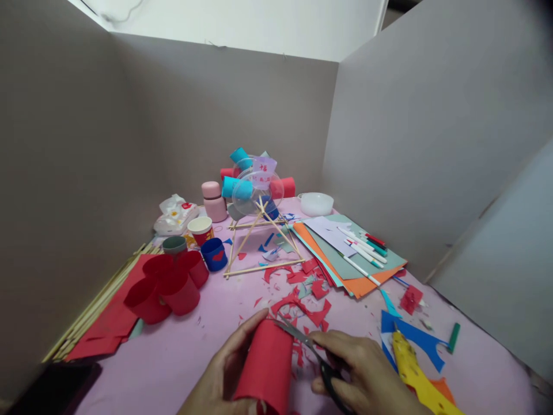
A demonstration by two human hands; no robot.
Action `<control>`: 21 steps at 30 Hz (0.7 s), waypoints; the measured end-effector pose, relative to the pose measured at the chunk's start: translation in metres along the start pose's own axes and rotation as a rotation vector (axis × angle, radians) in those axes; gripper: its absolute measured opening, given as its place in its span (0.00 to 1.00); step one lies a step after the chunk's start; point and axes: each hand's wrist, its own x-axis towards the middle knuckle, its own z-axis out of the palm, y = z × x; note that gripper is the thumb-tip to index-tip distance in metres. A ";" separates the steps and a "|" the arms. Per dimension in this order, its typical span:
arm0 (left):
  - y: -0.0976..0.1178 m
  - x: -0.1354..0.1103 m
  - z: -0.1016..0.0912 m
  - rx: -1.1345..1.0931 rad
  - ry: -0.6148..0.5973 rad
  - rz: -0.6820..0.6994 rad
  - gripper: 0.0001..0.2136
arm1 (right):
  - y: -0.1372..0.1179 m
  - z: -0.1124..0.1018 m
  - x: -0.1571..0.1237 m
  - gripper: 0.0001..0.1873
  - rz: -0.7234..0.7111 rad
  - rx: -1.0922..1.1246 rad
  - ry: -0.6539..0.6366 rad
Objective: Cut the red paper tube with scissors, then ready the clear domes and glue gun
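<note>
My left hand (224, 369) is wrapped round a red paper-covered cup (268, 366), tilted with its far end toward the middle of the table. In my right hand (356, 369) is a pair of scissors (305, 337) with dark handles. The blades meet the far rim of the red cup; I cannot tell how wide they are apart. Red paper scraps (298, 305) lie just beyond. Farther back stands a model wheel (258, 184) of clear discs and coloured paper cups, on a frame of wooden sticks (263, 266).
Several red cups (179, 291), a blue cup (214, 255) and a pink flask (214, 202) stand left. Coloured paper sheets (358, 282) with marker pens (365, 253) lie right, near a yellow glue gun (415, 374). A dark phone-like object (56, 386) lies front left. Grey partitions (224, 109) enclose the table.
</note>
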 end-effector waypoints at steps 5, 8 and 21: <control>-0.005 0.002 -0.003 -0.022 -0.012 0.032 0.41 | -0.001 0.000 0.001 0.15 0.007 -0.011 0.015; -0.003 0.001 -0.002 -0.017 0.004 0.017 0.40 | -0.001 0.000 0.001 0.12 0.011 -0.007 0.018; 0.003 -0.003 0.003 -0.021 0.029 -0.019 0.41 | -0.004 0.001 0.000 0.09 0.007 0.006 0.016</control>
